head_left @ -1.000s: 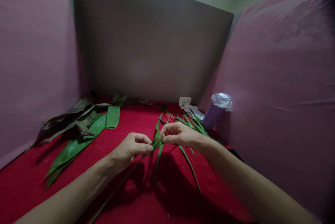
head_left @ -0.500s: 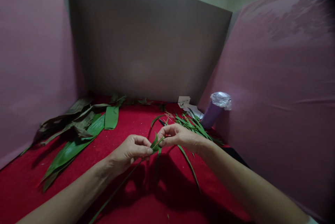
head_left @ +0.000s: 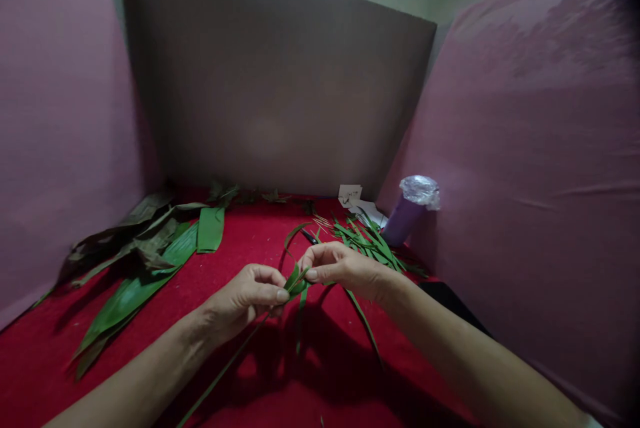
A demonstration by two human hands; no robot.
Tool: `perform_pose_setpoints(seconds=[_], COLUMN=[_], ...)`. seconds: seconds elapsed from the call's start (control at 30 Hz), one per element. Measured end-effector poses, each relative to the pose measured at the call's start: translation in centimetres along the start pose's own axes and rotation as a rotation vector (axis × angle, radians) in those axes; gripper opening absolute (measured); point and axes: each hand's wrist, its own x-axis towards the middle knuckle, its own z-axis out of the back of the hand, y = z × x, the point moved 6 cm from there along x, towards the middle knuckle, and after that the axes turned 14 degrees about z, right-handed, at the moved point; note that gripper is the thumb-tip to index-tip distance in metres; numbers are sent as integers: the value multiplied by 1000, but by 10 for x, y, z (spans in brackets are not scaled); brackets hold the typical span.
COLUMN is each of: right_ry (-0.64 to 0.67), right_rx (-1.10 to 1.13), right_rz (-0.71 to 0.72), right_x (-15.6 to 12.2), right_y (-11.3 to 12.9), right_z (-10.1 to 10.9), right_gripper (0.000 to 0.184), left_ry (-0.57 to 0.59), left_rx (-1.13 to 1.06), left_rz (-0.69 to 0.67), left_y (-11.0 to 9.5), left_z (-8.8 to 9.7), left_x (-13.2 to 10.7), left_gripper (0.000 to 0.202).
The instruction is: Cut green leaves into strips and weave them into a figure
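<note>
Green leaf strips [head_left: 292,277] pinched in left hand [head_left: 257,296] and right hand [head_left: 345,269] above the red cloth [head_left: 250,236], well in from its far edge: hold steady and lightly taut, bending gradually to avoid splitting.

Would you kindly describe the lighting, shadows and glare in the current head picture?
In the head view, light is dim and the upper right corner nearly black; also there, dark shadows spread over the red cloth below the left hand and right hand, plastic wrap on the purple container glints, and the leaf strip between both hands lacks crisp detail.
</note>
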Motion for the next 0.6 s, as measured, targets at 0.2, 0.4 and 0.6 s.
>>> perform_pose_setpoints(seconds=[0.2, 0.4, 0.6], right_ry=[1, 45, 38], right_rx=[-23, -46, -48], right_rz=[-35, -42, -66], right_x=[-1, 1, 2], right_y=[-1, -5, -1], right_z=[1, 2, -4], right_gripper=[15, 13, 11], left_ry=[14, 8, 5], left_rx=[-20, -1, -14], left_rz=[4, 8, 22], left_y=[0, 1, 0], left_z=[-1, 0, -3], left_x=[-1, 0, -2], left_gripper=[10, 9, 8])
